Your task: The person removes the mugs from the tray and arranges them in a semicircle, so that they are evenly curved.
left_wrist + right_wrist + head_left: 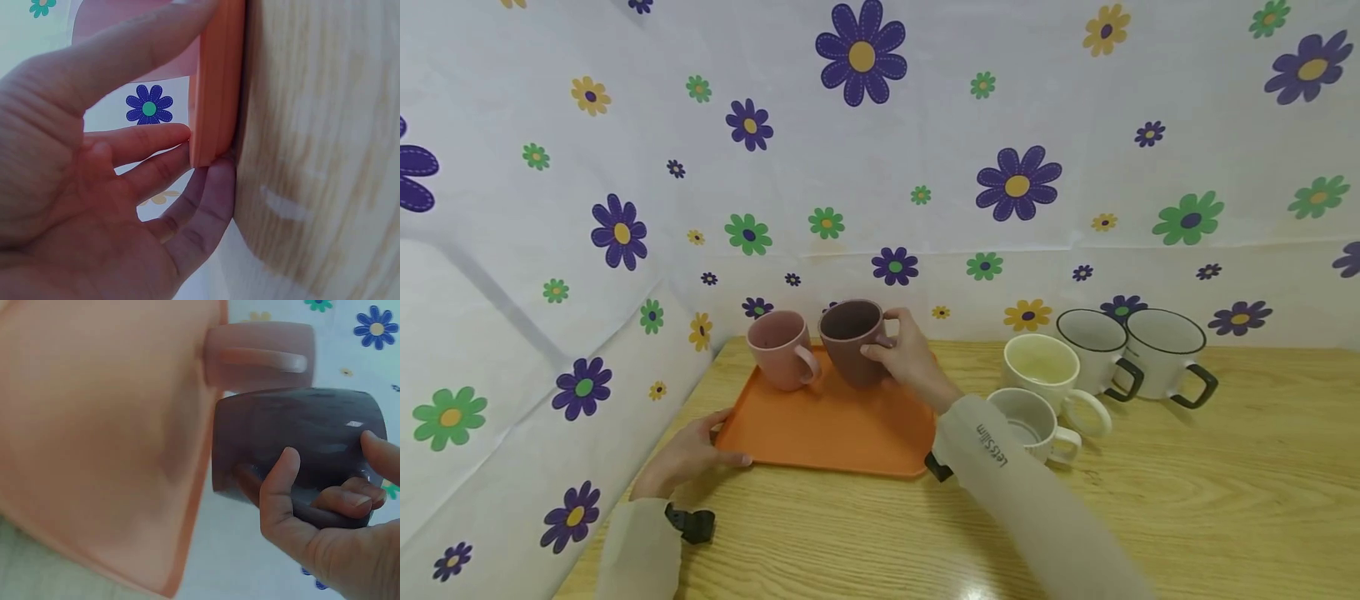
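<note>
A dark brown mug (852, 346) is held upright by my right hand (906, 354), its fingers around the handle and against the mug's side. The mug's base is close over the back part of an orange tray (842, 433). On that tray, at the back left, a pink mug (781, 354) stands with its handle turned to the front right. My left hand (688, 450) holds the tray's front left corner, thumb along the front edge. In the left wrist view, the fingers (165, 165) touch the side of the orange rim.
To the right of the tray, a small white mug (1022, 417), a cream mug (1041, 362) and two white mugs with black rims (1165, 354) stand close together on the wooden table (1225, 500). My right forearm partly hides the small white mug. Flower-patterned cloth (940, 133) hangs behind and at left.
</note>
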Demonstrator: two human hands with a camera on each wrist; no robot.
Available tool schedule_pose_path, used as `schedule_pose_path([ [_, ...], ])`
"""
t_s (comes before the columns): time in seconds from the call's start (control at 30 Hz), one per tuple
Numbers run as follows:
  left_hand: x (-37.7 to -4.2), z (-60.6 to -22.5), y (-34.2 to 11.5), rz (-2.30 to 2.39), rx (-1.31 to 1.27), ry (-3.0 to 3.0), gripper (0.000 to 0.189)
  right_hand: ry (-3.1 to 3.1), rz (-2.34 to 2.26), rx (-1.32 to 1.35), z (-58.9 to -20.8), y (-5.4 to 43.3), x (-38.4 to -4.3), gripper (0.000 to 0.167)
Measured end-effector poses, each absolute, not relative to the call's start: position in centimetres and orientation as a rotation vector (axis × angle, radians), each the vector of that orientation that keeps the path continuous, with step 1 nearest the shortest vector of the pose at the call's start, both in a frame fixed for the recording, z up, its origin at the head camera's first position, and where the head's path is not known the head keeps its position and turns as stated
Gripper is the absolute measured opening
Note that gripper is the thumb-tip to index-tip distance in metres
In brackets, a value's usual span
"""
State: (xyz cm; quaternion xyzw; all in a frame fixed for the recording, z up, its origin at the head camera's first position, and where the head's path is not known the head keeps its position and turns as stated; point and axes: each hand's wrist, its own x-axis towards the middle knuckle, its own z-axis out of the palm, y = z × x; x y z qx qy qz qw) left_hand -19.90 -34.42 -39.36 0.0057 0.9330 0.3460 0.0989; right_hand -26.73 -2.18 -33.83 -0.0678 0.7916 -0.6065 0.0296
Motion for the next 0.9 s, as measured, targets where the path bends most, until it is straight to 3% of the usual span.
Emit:
schedule_pose_path([
  [0.17, -19.8, -39.2, -34.3, 1.019, 0.021, 2.764, 0.1, 2.483, -1.858, -0.229, -32.6, -1.4, -26.4, 0.059],
  [0.63, -19.6, -39.0, -34.3, 1.011, 0.027, 2.762, 0.098, 2.503, -1.806, -0.303, -30.2, 0.8, -25.7, 0.034],
  [0.9, -19.6, -39.0, -34.3, 1.0, 0.034, 2.77, 0.099, 2.476, -1.815, -0.339, -29.1, 1.9, -25.3, 0.034],
])
